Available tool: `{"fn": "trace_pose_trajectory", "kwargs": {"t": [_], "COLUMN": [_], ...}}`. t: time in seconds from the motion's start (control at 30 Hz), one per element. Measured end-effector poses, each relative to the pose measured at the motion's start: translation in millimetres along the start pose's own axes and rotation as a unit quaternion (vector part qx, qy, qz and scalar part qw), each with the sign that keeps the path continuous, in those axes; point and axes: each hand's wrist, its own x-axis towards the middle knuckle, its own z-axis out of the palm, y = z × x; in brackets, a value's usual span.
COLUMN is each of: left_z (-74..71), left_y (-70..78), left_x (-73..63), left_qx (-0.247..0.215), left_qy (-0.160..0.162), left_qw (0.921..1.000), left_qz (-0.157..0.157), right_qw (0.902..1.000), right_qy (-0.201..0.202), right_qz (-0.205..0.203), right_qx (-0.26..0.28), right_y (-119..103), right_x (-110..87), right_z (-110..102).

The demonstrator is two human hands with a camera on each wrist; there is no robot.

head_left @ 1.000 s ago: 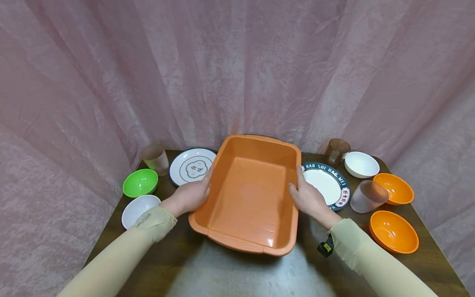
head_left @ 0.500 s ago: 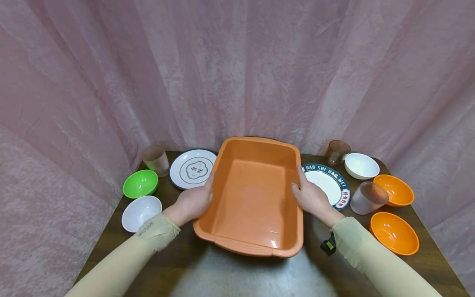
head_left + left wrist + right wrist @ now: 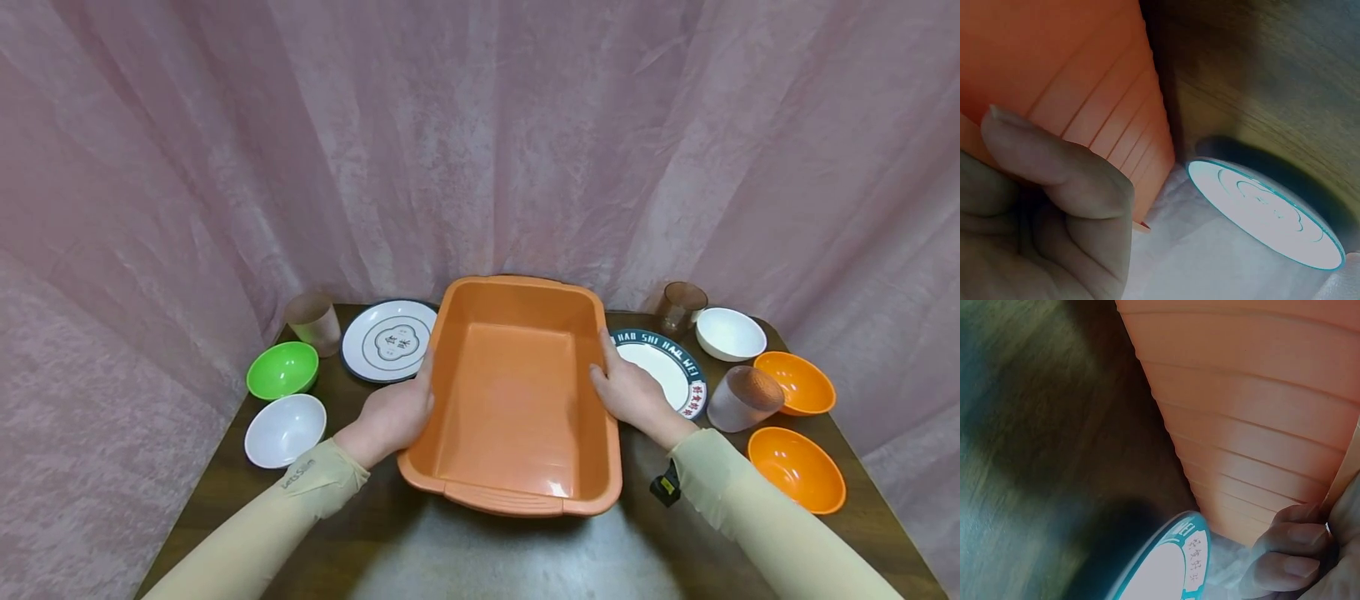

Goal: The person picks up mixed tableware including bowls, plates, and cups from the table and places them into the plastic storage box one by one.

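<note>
An orange plastic basin (image 3: 517,400), rectangular with nothing inside, sits in the middle of the table. My left hand (image 3: 396,417) grips its left rim, and my right hand (image 3: 633,396) grips the right rim with the thumb over the inner side. In the left wrist view, curled fingers (image 3: 1079,194) show beside the basin's ribbed outer wall (image 3: 1110,94). The right wrist view has bent fingers (image 3: 1291,550) tucked under the rim. Close to the left hand lies a white plate (image 3: 390,340) with a dark edge; a plate with a lettered green rim (image 3: 686,367) lies by the right hand.
At left stand a frosted cup (image 3: 313,323), a green bowl (image 3: 283,371) and a white bowl (image 3: 285,431). At right are a brown cup (image 3: 682,307), a white bowl (image 3: 731,333), a frosted cup (image 3: 742,400) and two orange bowls (image 3: 797,471). A pink curtain (image 3: 480,142) hangs behind.
The basin has turned slightly, its near end swinging to the right, so it stands straighter. Both hands have stayed on its rims and moved a little with it.
</note>
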Motion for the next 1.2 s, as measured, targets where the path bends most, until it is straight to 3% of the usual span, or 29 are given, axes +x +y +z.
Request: {"fn": "trace_pose_trajectory", "kwargs": {"t": [0.47,0.73,1.2], "left_z": [1.6,-0.7,1.9], "left_y": [8.7,10.9,10.5], "left_x": [-2.8,2.6,10.8], "left_qx": [0.005,-0.015,-0.015], "left_qy": [0.018,-0.020,-0.007], "left_qw": [0.9997,0.9992,0.9996], "left_qz": [-0.018,-0.030,-0.021], "right_qw": [0.9996,0.9995,0.9990], "right_qy": [-0.025,-0.018,-0.008], "right_qz": [-0.012,-0.016,-0.013], "right_qx": [-0.008,-0.022,-0.042], "right_y": [5.1,6.3,5.3], "right_x": [9.9,15.2,24.9], "right_z": [-6.2,-8.7,-11.7]}}
